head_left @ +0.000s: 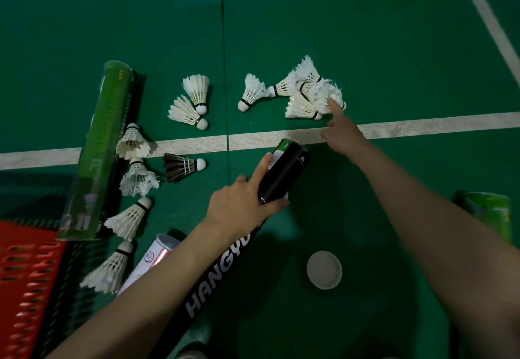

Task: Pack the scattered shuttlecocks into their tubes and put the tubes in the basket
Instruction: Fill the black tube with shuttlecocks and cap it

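Note:
My left hand point(242, 204) grips a black tube point(284, 173) with its open end pointing away from me. My right hand point(342, 130) reaches forward, its fingertips touching a shuttlecock in a cluster of white shuttlecocks point(306, 94) beyond the white court line. Two more white shuttlecocks point(194, 102) lie in the middle. Several others point(132, 167) lie at the left, one with dark feathers point(183, 167). A green tube point(98, 150) leans on the red basket point(25, 274) at lower left.
A white round tube cap point(324, 270) lies on the green floor between my arms. A white-and-pink tube point(152, 260) lies under my left forearm. Another green tube point(489, 212) lies at the right edge. White court lines point(422, 125) cross the floor.

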